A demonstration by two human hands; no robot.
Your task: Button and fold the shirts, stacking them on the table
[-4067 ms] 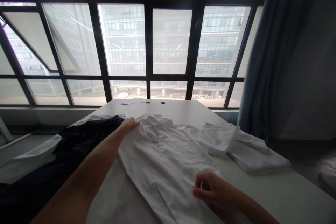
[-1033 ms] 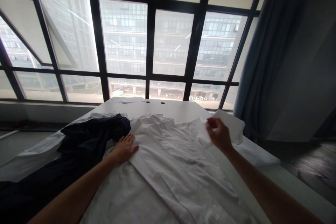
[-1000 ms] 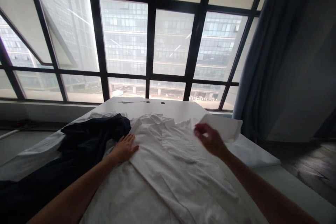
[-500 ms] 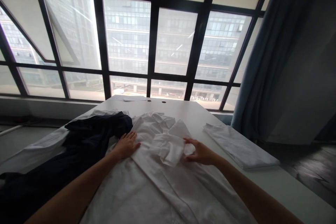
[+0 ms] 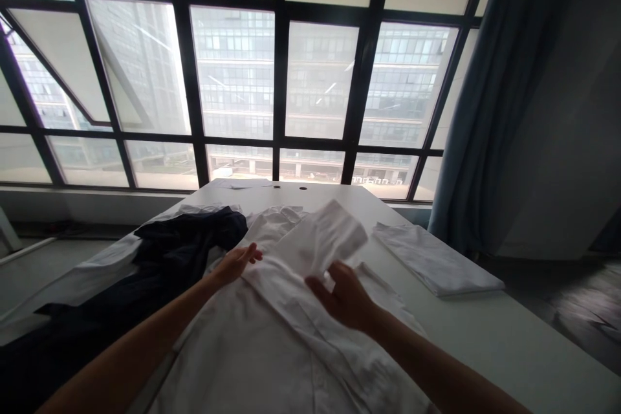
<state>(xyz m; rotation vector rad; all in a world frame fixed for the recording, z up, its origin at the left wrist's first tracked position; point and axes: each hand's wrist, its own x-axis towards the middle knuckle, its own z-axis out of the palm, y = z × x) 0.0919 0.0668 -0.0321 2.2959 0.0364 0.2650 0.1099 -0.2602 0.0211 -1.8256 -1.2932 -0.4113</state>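
white button-front shirt [image 5: 301, 336] lying spread on a white table [image 5: 504, 343], front up, collar toward the far end. one of its sleeves [image 5: 323, 239] is up off the shirt front, cuff end tilted up and away, over the chest just below the collar.

right hand [image 5: 342, 294]: open, fingers spread, palm toward the sleeve, just under its lower edge. no clear grip; the raised cloth blurs there, so contact is hard to call.

left hand [image 5: 237, 264]: open, fingers loosely curved, at the shirt's front edge below the collar, on the cloth, not pinching anything.

left of the shirt, a crumpled dark navy garment [image 5: 184, 233] lies beside the collar and runs off the table's near-left side, with white cloth [image 5: 92, 268] under it. right of the shirt, well clear of it, a folded white garment [image 5: 434, 257] lies flat. sheets of paper [image 5: 240, 185] sit at the table's far end. behind: a dark-framed window [image 5: 317, 77], blue-grey curtain [image 5: 468, 97] at right.
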